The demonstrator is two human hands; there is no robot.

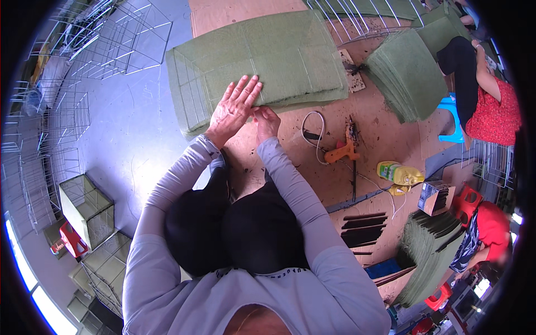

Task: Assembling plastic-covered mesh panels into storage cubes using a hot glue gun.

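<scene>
- Brown cardboard sheeting (385, 120) covers a workshop floor (131, 131) of pale grey, with bare wire cages (120, 33) stacked at ten and eleven o'clock and more at nine.
- At twelve o'clock lies a wire frame wrapped in green felt (262, 58), flat on the cardboard, its near edge just at the seated person's hands.
- Felt of this kind looks light and soft, likely to sag or crease on its own; the wire beneath gives it stiffness, so the firm hold appears to be along the edges, where wire backs the cloth.
- Left hand (233, 106) lies palm down on the near edge, fingers (245, 89) spread wide and pointing toward one o'clock, pressing and holding nothing.
- Right hand (266, 120) sits just beside it at three o'clock, fingers curled in at the felt's edge; whether they pinch the cloth I cannot tell.
- Both forearms, in grey sleeves, run up from six o'clock over dark-trousered knees.
- An orange glue gun (343, 149) rests on the cardboard at three o'clock, near a yellow bottle (400, 173).
- Fanned stacks of green felt sheets (405, 75) lie at two and four o'clock, beside two other workers in red.
</scene>
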